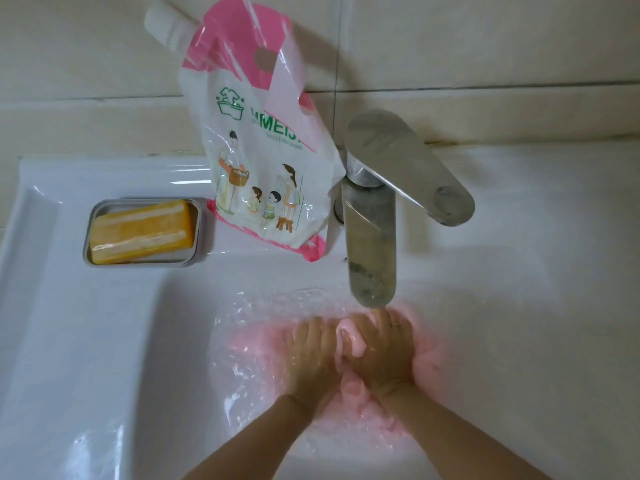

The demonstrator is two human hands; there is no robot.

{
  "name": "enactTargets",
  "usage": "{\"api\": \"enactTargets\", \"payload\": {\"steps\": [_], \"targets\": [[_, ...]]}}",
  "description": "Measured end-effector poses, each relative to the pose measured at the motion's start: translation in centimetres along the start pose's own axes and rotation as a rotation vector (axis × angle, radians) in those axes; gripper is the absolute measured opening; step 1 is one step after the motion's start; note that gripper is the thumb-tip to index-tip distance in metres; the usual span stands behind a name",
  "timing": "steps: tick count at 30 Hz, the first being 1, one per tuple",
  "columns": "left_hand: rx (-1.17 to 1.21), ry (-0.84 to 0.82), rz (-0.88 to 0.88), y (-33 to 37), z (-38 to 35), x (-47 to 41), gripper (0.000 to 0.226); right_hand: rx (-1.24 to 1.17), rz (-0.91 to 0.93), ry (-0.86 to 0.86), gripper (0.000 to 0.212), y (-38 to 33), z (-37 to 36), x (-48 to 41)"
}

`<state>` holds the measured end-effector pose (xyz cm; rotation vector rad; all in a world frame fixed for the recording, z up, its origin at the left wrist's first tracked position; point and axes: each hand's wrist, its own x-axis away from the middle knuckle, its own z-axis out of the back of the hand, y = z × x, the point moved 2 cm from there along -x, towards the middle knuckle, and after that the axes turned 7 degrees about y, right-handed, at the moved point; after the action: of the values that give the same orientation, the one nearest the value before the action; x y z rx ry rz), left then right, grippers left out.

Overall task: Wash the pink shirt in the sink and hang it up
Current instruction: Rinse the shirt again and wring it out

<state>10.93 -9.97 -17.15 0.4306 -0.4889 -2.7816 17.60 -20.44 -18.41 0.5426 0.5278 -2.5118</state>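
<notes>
Left hand (pixel 308 355) and right hand (pixel 381 351), fingers curled, grip the pink shirt (pixel 349 341) in the water-filled sink (pixel 104 323) beneath the tap (pixel 372 244)

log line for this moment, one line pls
step: washing | left hand: grips pink shirt | right hand: grips pink shirt | where: in sink water below faucet | ledge: soap bar in dish, detergent pouch

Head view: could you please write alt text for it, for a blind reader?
The left hand and right hand grip a wet pink shirt in the white sink under the faucet. On the rim sit a detergent pouch and an orange soap bar in a metal dish.
</notes>
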Motion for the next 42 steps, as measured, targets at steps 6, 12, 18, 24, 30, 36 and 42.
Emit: {"api": "enactTargets", "payload": {"steps": [6,12,18,24,30,36,42], "targets": [[0.123,-0.166,0.242,-0.7,-1.4,-1.9,0.027,-0.004,-0.264,-0.098,0.029,-1.0,0.2,-3.0],[0.238,-0.262,0.364,1.1,2.5,-4.6,0.013,-0.314,-0.752,-0.232,0.053,-0.8,2.6,-4.7],[0.482,-0.235,0.162,0.9,9.1,-3.0,0.047,-0.386,-0.523,-0.362,0.055,0.6,11.2,-4.7],[0.023,-0.351,0.122,0.9,4.3,1.4,0.083,-0.079,-0.142,-0.525,0.058,0.7,6.8,0.4],[-0.136,-0.293,0.057,1.3,1.9,2.1,0.055,-0.017,0.004,-0.305,0.044,0.3,3.7,1.8],[-0.05,-0.172,0.062,0.6,0.4,1.0,0.027,-0.037,0.093,-0.043,0.032,0.4,1.2,1.5],[0.011,-0.224,0.105,0.6,-0.8,-1.1,0.05,0.039,0.0,0.01,0.031,0.6,-0.7,0.4]]}}
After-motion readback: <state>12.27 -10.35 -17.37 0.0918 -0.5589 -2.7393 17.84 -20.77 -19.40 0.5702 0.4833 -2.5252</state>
